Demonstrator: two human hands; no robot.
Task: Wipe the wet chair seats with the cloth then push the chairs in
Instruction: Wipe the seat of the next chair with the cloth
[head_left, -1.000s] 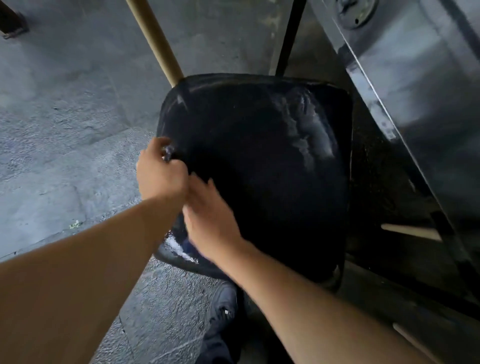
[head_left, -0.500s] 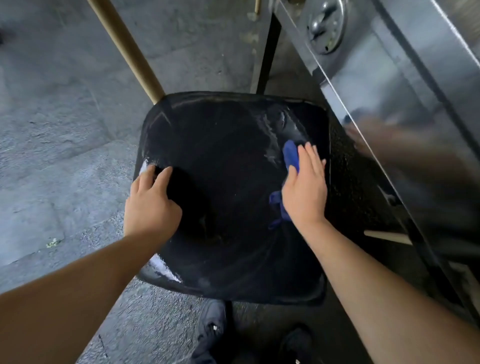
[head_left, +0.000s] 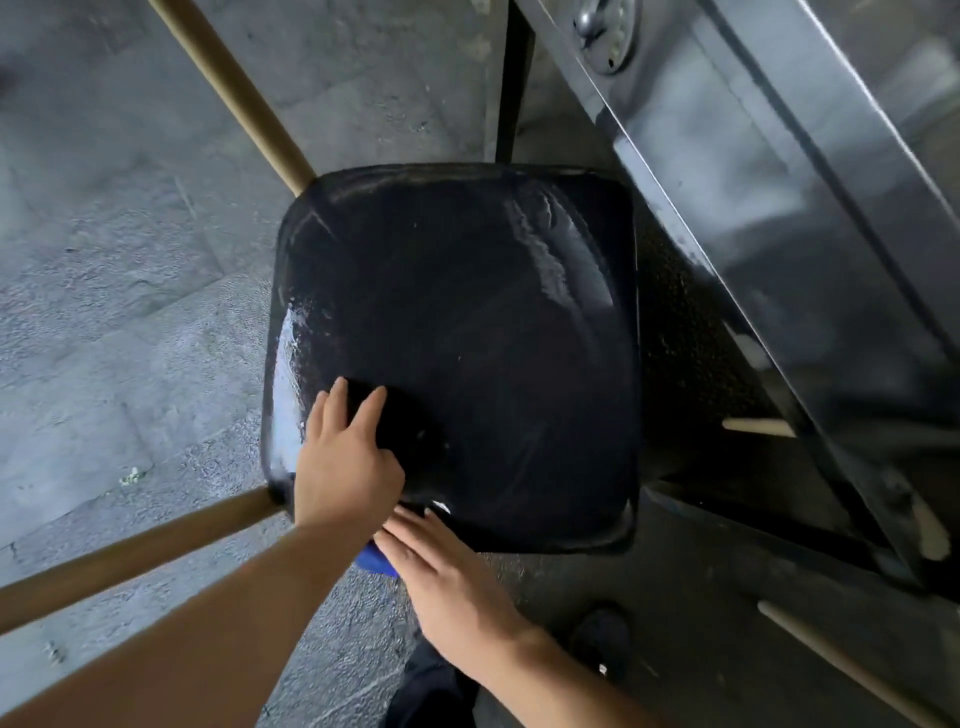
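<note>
Wiping a wet black chair seat (head_left: 467, 338) with a blue cloth (head_left: 375, 561).

The left hand (head_left: 345, 462) rests flat, fingers straight, on the seat at 7 o'clock. The right hand (head_left: 452, 582), fingers straight, presses the cloth at the seat's 6 o'clock edge. Only a bit of cloth shows. A shiny bench (head_left: 779, 218) stands at 3 o'clock.

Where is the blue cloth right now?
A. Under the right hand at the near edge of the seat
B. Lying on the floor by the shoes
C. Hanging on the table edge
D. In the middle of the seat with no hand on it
A: a bit of the blue cloth peeks out from under the flat right hand at the near edge of the black chair seat.
</note>
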